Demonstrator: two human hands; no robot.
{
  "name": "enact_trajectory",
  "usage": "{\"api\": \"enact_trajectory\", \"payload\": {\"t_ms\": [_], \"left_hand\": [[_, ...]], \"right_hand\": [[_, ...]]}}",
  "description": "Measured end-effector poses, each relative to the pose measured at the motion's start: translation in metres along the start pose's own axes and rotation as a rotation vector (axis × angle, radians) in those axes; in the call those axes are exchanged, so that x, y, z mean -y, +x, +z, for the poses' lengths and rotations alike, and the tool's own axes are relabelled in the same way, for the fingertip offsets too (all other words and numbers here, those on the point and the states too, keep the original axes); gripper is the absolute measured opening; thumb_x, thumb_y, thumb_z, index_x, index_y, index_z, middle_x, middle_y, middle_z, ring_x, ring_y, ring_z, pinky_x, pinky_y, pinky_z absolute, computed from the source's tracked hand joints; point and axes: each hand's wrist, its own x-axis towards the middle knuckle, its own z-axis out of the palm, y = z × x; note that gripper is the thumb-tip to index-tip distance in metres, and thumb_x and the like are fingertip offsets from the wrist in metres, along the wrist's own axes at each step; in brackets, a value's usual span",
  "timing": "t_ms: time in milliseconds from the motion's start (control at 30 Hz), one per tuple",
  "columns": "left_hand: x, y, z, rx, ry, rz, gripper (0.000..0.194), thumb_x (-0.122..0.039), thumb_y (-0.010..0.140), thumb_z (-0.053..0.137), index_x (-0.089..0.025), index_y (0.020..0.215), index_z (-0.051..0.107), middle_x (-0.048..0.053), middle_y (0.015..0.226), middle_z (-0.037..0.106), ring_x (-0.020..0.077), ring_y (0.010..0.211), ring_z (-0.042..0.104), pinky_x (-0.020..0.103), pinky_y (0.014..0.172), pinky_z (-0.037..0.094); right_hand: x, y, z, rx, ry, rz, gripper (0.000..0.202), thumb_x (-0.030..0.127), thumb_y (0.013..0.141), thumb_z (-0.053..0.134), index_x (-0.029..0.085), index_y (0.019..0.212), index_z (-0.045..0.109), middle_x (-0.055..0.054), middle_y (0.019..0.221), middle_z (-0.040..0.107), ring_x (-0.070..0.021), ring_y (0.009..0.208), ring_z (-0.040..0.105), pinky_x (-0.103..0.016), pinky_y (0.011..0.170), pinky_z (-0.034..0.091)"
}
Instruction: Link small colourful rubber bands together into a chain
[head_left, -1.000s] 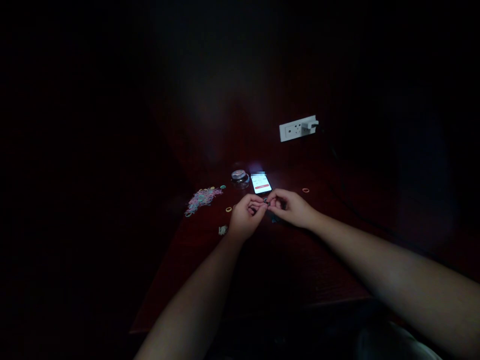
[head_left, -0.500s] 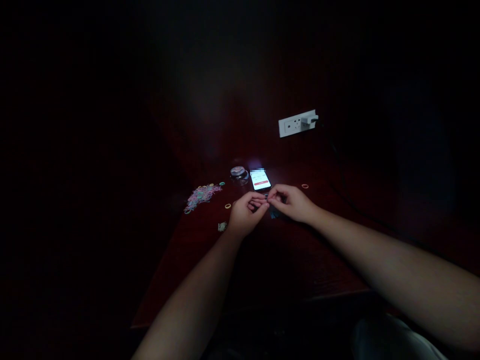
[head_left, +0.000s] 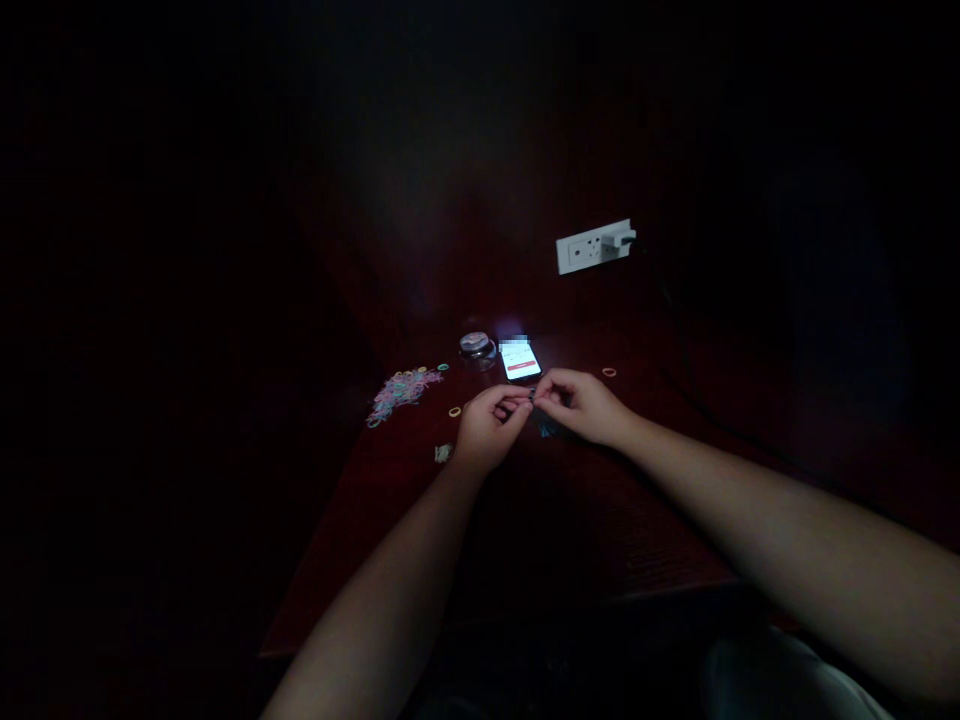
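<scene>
My left hand and my right hand meet over the table, fingertips pinched close together. Something small and dark shows between them, too tiny to make out. Below the right fingers lies a little bunch of blue bands, partly covered by the hand. A pale bundle of bands rests left of my left wrist, with a single yellow band just above it. Further left spreads a heap of pink, purple and green elastic bands.
Behind the hands a lit phone lies beside a round lidded jar. One reddish band is on the right. A wall socket holds a white plug with a dark cable running down right. The surroundings are very dark.
Both hands stay nearly in place, the left shifting very slightly to the left. The fingertips have moved a little against each other; the things on the table lie as before.
</scene>
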Motion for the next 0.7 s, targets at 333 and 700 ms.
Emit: {"api": "enact_trajectory", "payload": {"t_ms": [333, 700], "left_hand": [[-0.0015, -0.0009, -0.0001, -0.031, 0.05, 0.007, 0.01, -0.024, 0.081, 0.061, -0.016, 0.085, 0.066, 0.003, 0.079, 0.066, 0.0116, 0.069, 0.057, 0.022, 0.062, 0.045], [-0.0045, -0.0017, 0.0, -0.023, 0.05, 0.006, 0.011, -0.025, 0.082, 0.06, -0.015, 0.083, 0.065, 0.002, 0.075, 0.063, 0.0106, 0.066, 0.054, 0.022, 0.061, 0.044]], "right_hand": [[0.0018, -0.0005, 0.0, -0.009, 0.022, 0.011, 0.01, 0.025, 0.08, 0.059, 0.015, 0.077, 0.059, 0.0, 0.065, 0.053, -0.0106, 0.056, 0.045, -0.024, 0.053, 0.037], [0.0009, -0.0012, 0.0003, -0.035, 0.04, 0.004, 0.008, 0.023, 0.079, 0.059, 0.016, 0.08, 0.056, 0.002, 0.065, 0.05, -0.0099, 0.056, 0.044, -0.023, 0.053, 0.037]]}}
